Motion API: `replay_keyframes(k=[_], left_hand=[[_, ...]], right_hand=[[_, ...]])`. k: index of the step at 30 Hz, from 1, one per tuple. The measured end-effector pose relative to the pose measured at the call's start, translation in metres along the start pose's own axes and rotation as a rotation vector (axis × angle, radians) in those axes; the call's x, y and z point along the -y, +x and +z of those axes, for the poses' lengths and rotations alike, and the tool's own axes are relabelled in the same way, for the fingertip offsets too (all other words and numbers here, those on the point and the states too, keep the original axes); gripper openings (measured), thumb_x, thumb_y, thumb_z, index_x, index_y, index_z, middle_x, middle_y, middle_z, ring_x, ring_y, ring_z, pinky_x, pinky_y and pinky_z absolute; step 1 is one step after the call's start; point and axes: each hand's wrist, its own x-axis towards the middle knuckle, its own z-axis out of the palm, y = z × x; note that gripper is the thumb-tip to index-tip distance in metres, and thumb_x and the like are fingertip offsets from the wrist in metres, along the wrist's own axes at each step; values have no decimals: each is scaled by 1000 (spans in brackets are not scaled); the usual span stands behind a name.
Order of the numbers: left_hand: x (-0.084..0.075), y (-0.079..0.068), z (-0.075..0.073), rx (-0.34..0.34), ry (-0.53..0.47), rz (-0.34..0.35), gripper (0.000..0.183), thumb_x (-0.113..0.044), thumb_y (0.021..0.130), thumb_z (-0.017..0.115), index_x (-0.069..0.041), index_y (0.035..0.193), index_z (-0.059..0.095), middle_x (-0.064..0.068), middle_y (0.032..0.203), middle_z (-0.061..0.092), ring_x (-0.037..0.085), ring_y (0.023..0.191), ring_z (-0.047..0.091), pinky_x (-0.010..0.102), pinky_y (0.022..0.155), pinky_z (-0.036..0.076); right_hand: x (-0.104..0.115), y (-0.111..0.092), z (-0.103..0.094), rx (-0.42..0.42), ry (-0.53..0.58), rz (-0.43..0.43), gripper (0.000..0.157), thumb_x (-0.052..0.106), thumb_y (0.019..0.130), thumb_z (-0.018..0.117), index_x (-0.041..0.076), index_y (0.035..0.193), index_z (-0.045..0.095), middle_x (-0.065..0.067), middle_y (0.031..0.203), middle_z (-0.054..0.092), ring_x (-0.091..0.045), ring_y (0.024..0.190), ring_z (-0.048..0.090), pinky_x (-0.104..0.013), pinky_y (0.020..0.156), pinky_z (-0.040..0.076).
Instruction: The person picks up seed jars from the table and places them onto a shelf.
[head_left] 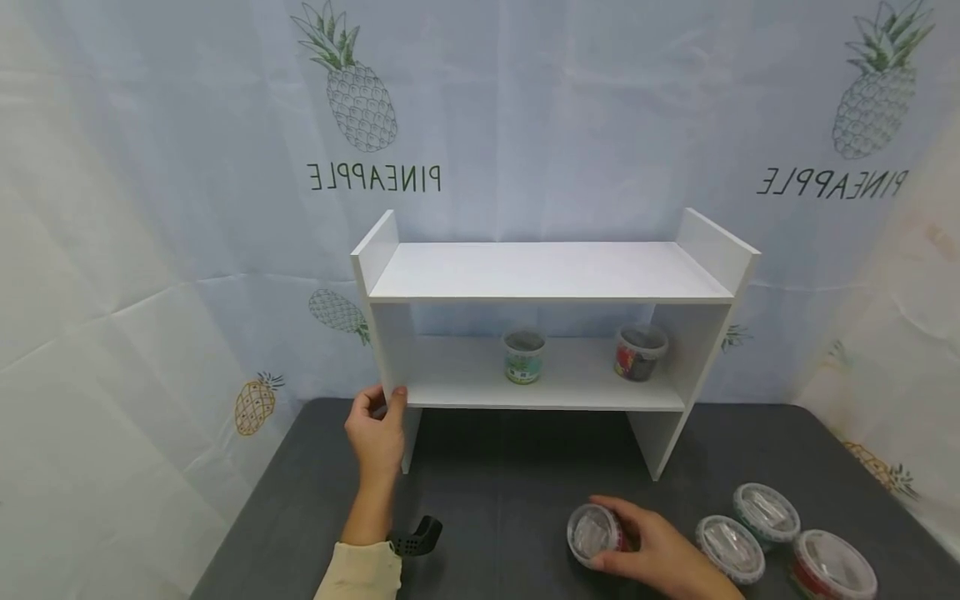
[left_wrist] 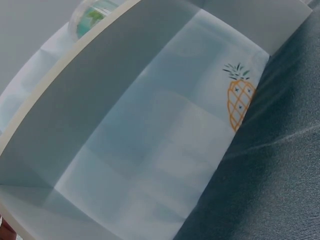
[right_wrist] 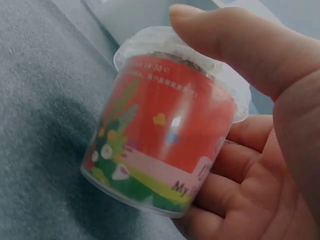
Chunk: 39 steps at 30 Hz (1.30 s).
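My right hand [head_left: 637, 546] grips a small lidded plastic tub [right_wrist: 160, 130] with a red, flowery label, its thumb near the lid and its fingers around the side. In the right wrist view the tub tilts over the dark table. My left hand [head_left: 380, 433] holds the left side panel of the white two-tier shelf [head_left: 540, 397], its thumb at the front edge by the lower board. On that lower board stand a tub with a green-blue label [head_left: 523, 358] near the middle and a tub with a red and dark label [head_left: 640, 353] at the right.
Right of my right hand, a clear-lidded tub [head_left: 730, 550], another tub [head_left: 767, 512] behind it and a red-labelled tub [head_left: 834, 567] stand on the dark table [head_left: 495, 492]. A pineapple-print curtain [head_left: 525, 108] hangs behind the shelf.
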Motion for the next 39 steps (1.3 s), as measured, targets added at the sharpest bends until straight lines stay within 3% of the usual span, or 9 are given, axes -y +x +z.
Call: replay_keyframes(k=[4,8,11,17,23,33,39], left_hand=[[9,2,0,-4,-10,-5,31,-18,90,73,5,109,65,17,103,65,9,78,63,14,67,50],[10,2,0,-7,-14,2,32,-20,89,74,5,108,65,16,101,65,8,77,63,15,67,50],[10,2,0,-11,-5,-2,31,-18,89,74,5,108,65,16,101,65,5,75,62,15,67,50],[-4,-2,0,3,6,-13,29,-12,90,71,9,109,64,19,102,64,1,74,61,14,66,49],[-26,-8,-1,5,18,9,27,-8,91,69,12,108,63,22,101,65,1,74,61,13,66,49],[-24,-7,-2,5,14,31,29,-10,91,70,12,108,63,24,102,65,0,76,61,12,67,49],[-24,-7,-2,19,10,22,29,-10,91,70,12,108,63,24,103,64,-1,76,61,13,68,50]], right_hand=[[-2,-3,0,5,58,10,68,24,96,65,2,151,33,-22,142,46,3,98,55,-23,76,47],[-3,-3,-1,29,87,6,70,22,95,67,-2,150,33,-9,107,61,-7,77,55,-29,64,44],[-3,-3,-2,31,110,3,72,22,92,70,-7,148,34,-3,97,63,-5,76,55,-28,63,46],[-4,-3,-2,18,113,-9,74,20,90,73,-10,145,36,-5,95,62,-4,74,54,-29,62,45],[-5,-3,-2,21,130,-31,74,19,88,75,-12,144,37,-22,126,61,-6,88,61,-25,72,50],[-8,-2,-2,51,144,-65,57,16,90,72,-3,139,48,-15,123,63,-7,96,63,-25,78,52],[-8,2,7,23,62,-51,55,22,88,74,3,136,53,-10,119,64,-5,98,61,-21,80,50]])
